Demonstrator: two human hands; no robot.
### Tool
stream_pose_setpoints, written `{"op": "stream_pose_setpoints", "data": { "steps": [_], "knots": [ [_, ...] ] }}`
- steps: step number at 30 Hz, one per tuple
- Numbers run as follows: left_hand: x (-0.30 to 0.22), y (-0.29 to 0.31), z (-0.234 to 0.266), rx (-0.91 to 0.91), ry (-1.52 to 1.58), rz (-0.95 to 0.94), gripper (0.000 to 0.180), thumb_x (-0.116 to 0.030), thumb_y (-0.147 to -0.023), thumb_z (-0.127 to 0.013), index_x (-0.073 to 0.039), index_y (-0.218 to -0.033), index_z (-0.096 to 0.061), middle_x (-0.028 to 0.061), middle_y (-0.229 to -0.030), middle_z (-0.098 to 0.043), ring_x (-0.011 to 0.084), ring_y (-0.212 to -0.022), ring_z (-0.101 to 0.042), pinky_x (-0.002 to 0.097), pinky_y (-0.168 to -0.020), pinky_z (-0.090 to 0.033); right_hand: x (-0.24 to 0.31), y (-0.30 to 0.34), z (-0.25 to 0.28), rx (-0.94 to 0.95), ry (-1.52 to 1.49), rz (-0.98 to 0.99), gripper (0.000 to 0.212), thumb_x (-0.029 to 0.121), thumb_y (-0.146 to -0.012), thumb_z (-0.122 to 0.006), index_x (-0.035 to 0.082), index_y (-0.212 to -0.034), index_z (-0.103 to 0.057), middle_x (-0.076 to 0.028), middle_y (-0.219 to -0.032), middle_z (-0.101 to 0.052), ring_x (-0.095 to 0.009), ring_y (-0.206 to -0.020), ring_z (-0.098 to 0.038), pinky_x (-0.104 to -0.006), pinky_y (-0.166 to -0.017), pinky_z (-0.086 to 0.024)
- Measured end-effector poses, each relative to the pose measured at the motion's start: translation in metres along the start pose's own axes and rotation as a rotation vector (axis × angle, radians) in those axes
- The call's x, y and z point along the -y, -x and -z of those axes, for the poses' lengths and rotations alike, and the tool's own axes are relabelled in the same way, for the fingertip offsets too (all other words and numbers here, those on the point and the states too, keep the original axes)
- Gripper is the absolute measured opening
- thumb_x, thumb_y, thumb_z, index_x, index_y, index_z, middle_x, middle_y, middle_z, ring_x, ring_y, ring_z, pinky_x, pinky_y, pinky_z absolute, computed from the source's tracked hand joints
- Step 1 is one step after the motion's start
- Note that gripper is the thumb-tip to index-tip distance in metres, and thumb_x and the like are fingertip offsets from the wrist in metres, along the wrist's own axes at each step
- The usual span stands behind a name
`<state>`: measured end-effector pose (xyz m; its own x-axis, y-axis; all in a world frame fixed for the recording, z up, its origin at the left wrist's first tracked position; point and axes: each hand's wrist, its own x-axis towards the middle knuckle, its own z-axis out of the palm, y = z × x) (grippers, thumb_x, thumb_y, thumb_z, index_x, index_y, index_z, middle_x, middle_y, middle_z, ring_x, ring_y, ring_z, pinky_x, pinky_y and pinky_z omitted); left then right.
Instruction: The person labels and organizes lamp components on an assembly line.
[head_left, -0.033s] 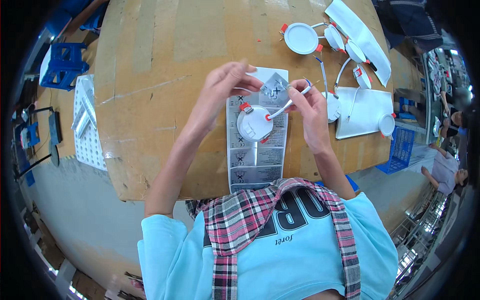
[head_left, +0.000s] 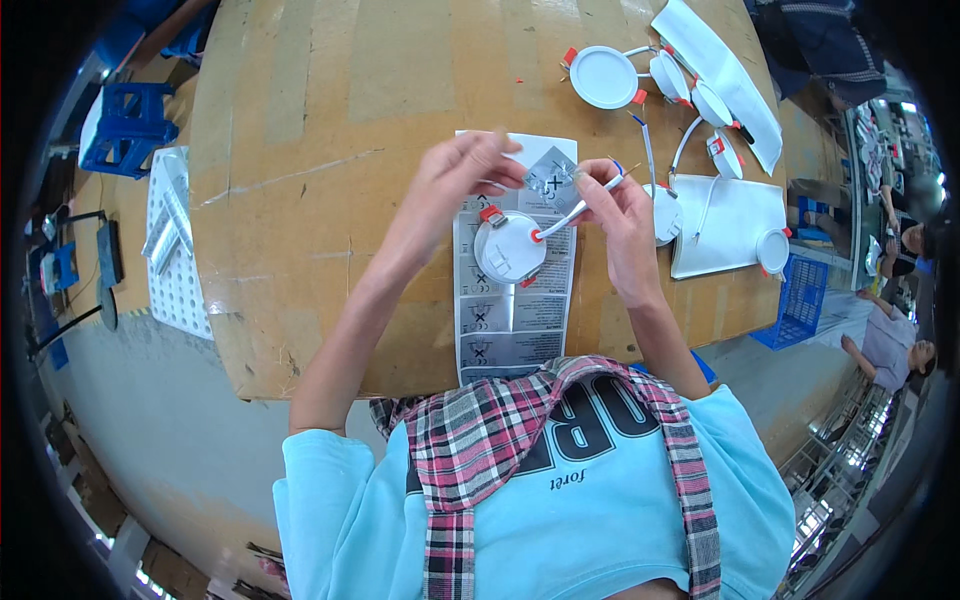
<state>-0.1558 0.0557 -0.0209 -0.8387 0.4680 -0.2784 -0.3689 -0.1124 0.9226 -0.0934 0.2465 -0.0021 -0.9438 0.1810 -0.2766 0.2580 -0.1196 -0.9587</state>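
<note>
A silver foil label (head_left: 552, 176) is held up over the top of a printed label sheet (head_left: 485, 310). My right hand (head_left: 622, 215) is closed, pinching the label's right corner together with a white cable (head_left: 580, 208). That cable runs to a round white downlight (head_left: 509, 248) with red-tipped clips, lying back side up on the sheet. Thin bare wire ends stick out past my right fingers. My left hand (head_left: 462, 170) is at the label's left side, thumb raised and apart, fingertips beside the label's edge; its thumb and forefinger are slightly blurred.
More white downlights (head_left: 604, 77) with cables lie at the far right of the brown table (head_left: 300, 250), beside white sheets (head_left: 728, 225). A blue crate (head_left: 797, 300) stands off the right edge. At left are a perforated white board (head_left: 180, 290) and a blue stool (head_left: 130, 130).
My left hand has shifted slightly, its thumb and forefinger moving a little to the right. The right hand, label and downlight look the same.
</note>
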Motion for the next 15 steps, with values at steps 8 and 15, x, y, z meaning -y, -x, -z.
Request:
{"op": "stream_pose_setpoints", "data": {
  "steps": [8,15],
  "knots": [
    [0.017,0.048,-0.029,-0.065,-0.763,-0.338,0.062,-0.037,-0.072,-0.078,-0.002,-0.118,-0.055,0.0137,-0.114,-0.058,0.0283,-0.112,-0.053,0.0391,-0.097,-0.04,-0.005,-0.003,0.009,0.047,0.116,0.051,0.019,0.018,-0.088,-0.068,0.0,-0.083,-0.064,0.001,-0.076,-0.06,-0.003,-0.069,-0.053,-0.0201,-0.061,-0.044],
    [0.036,0.059,-0.035,-0.004,-1.033,-0.481,0.069,-0.016,-0.065,-0.081,-0.007,-0.126,-0.048,0.0114,-0.126,-0.048,0.0319,-0.12,-0.044,0.0435,-0.1,-0.035,-0.008,-0.006,0.01,0.015,0.085,0.014,0.022,0.021,-0.088,-0.069,-0.001,-0.092,-0.065,-0.001,-0.08,-0.063,-0.003,-0.068,-0.054,-0.0195,-0.062,-0.045]
  ]
}}
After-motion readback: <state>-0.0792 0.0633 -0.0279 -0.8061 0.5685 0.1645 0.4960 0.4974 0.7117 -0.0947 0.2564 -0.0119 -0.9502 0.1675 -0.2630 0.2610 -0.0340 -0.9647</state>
